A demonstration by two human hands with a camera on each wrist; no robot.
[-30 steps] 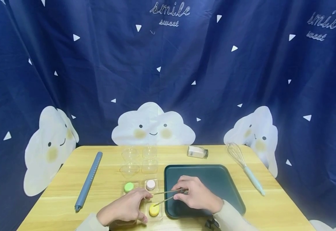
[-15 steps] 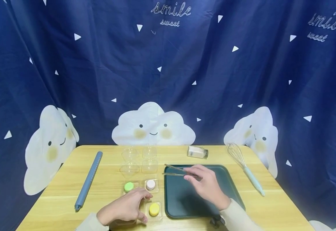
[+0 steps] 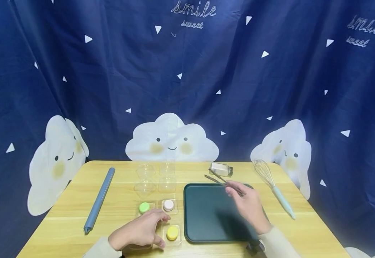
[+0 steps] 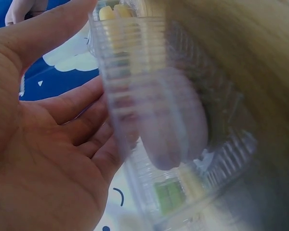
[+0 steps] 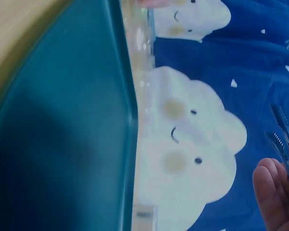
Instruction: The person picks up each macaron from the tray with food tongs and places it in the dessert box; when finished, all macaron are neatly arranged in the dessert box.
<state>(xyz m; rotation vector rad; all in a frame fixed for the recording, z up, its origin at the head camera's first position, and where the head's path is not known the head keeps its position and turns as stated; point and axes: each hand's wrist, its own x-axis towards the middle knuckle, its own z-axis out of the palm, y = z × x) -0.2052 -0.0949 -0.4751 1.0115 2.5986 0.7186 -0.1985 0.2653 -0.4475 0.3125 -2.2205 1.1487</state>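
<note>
My right hand holds metal tongs above the upper right of a dark green tray. The serrated tongs' tips stand apart with nothing between them. At front centre, my left hand rests by a clear plastic macaron box, thumb and fingers spread. In the box sit a green macaron, a white macaron and a yellow macaron. Through the clear wall in the left wrist view shows a pinkish macaron; the left hand hides that corner from the head view.
Behind the box lies its clear lid. A blue rolling pin lies at left, a whisk at right. Near the back edge a small shaker jar lies on its side. A cloud-print curtain surrounds the table.
My right hand has lifted the tongs off the yellow macaron and carried them right and away over the tray's far side. The left hand stays in place.
</note>
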